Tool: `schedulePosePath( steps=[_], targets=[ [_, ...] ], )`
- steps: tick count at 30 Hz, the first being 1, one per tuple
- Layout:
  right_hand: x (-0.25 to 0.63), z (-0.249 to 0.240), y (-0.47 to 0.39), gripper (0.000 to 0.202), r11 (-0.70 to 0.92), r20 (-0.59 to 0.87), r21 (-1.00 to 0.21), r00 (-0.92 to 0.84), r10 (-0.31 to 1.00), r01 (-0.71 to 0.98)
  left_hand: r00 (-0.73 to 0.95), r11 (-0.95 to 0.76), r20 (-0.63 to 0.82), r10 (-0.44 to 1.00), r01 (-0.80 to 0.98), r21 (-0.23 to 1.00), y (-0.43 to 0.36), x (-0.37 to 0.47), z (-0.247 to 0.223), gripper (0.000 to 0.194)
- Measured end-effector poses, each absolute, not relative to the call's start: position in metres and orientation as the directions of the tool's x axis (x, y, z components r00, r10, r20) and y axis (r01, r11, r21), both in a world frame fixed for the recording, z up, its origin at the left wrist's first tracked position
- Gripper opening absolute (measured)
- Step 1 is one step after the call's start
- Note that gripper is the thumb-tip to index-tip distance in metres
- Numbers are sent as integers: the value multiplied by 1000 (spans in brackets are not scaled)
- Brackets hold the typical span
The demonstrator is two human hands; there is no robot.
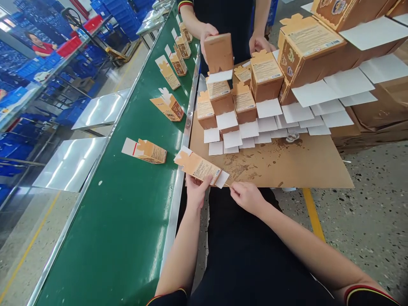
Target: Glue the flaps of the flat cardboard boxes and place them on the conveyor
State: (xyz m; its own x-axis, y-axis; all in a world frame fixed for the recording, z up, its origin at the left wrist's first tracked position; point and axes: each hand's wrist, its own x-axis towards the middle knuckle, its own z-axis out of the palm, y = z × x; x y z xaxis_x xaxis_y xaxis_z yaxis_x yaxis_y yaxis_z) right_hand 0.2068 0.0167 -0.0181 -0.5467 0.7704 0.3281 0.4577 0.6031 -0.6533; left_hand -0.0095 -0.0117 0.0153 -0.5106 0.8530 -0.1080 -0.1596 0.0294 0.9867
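Workshop floor [366, 229] with a green conveyor [127, 221] on our left; one carton [199, 167] between our hands.

Nearest, our left hand [196, 191] grips the carton low, thumb on the printed face and the other fingers behind, apparently to steady it; their spread cannot be told. Our right hand [247, 196] has its fingers curled together, thumb and forefinger pinching a thin pale piece [227, 185] beside the white end flap [222, 179]. The carton slants above the metal rail [174, 208] and the cardboard sheet [287, 163], within easy reach of both hands. Beyond, an open-topped box [151, 152] lies on the conveyor; stacked boxes [266, 76] jut white flaps towards us, probably for ready grasping. Farther, a co-worker's hand [208, 36] holds a brown box [219, 52].
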Motion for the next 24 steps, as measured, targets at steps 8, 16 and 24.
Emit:
schedulePosePath(
  steps=[8, 16, 24],
  targets=[
    [247, -1, 1, 24, 434, 350, -840, -287, 892, 326, -558, 54, 71, 827, 204, 977, -27, 12, 4, 94],
    [261, 2, -7, 25, 366, 306, -872, -222, 926, 325, -573, 133, 103, 813, 355, 925, -29, 19, 13, 85],
    [264, 12, -15, 32, 262, 189, -894, -224, 956, 363, -634, 219, 57, 771, 348, 912, -32, 27, 1, 82]
  ],
)
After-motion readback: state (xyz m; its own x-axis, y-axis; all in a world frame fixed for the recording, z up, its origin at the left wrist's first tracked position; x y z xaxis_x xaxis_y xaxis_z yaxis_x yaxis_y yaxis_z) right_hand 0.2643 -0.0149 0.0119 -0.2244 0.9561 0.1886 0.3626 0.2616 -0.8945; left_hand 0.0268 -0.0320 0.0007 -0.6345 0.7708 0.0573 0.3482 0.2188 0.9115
